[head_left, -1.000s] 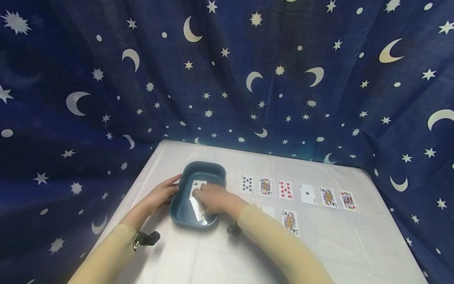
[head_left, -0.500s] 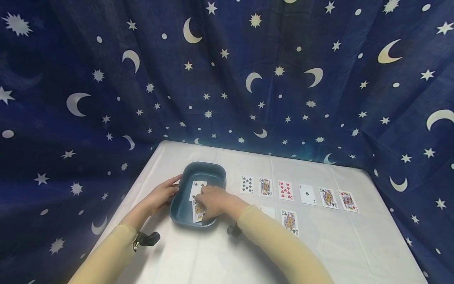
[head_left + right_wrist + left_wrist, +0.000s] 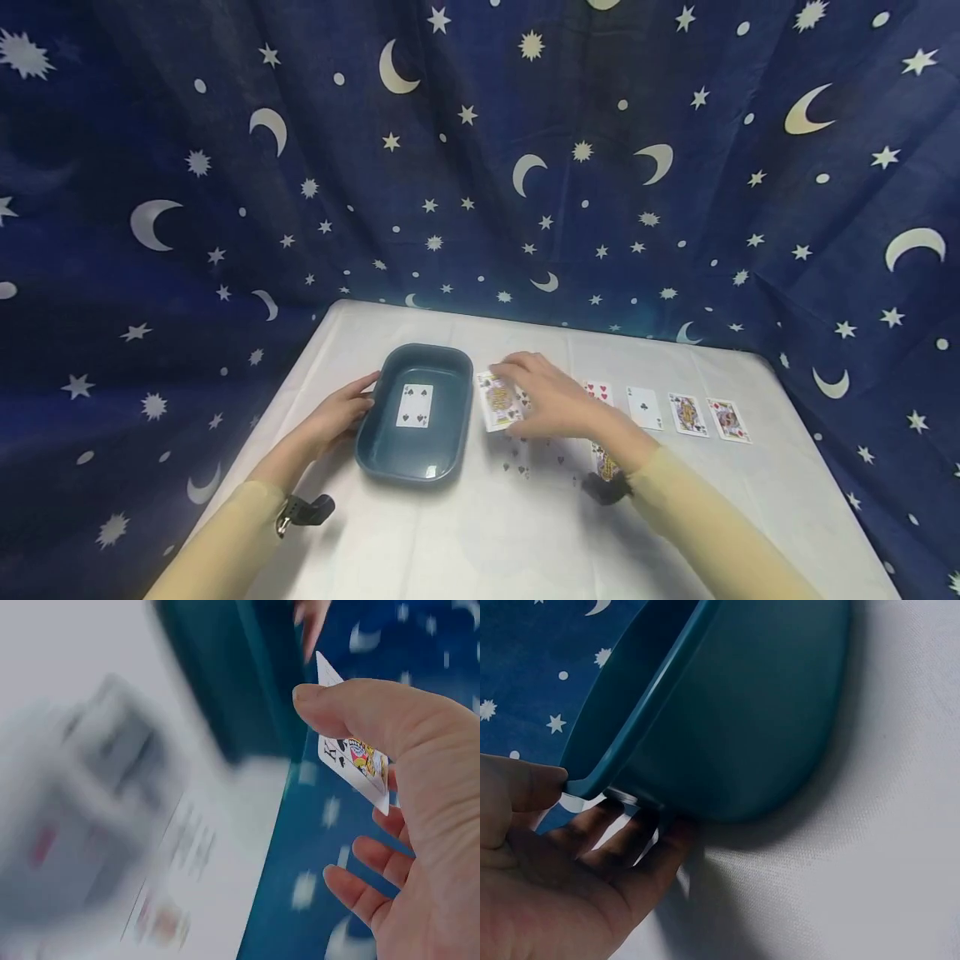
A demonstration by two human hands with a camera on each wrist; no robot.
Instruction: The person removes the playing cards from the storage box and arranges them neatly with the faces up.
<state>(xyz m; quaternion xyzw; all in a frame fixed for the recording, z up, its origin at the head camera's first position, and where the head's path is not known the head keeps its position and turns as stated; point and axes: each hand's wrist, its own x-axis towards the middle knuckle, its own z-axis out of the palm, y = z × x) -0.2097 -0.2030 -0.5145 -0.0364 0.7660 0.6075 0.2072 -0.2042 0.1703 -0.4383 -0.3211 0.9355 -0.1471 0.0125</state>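
Note:
My right hand (image 3: 551,396) pinches a king playing card (image 3: 498,402) just right of the blue-green plastic tub (image 3: 365,454). In the right wrist view, the card (image 3: 349,761) shows a K and black pips, with the thumb on one side and fingers behind. My left hand (image 3: 337,417) rests against the tub's left side. Its fingers are spread along the outer wall in the left wrist view, one fingertip right at the rim (image 3: 649,709). Inside the tub lies a four of spades (image 3: 414,406), face up.
Right of the tub runs a row of face-up cards, including a red heart card (image 3: 598,392), an ace of clubs (image 3: 644,408) and two face cards (image 3: 687,415). Another face card (image 3: 604,463) lies nearer, partly behind my right arm. A star-patterned cloth (image 3: 480,167) hangs behind the table.
My right hand has taken the king card out of the tub and moved right with it, over the row's left end. The four of spades stays in the tub. My left hand keeps its place.

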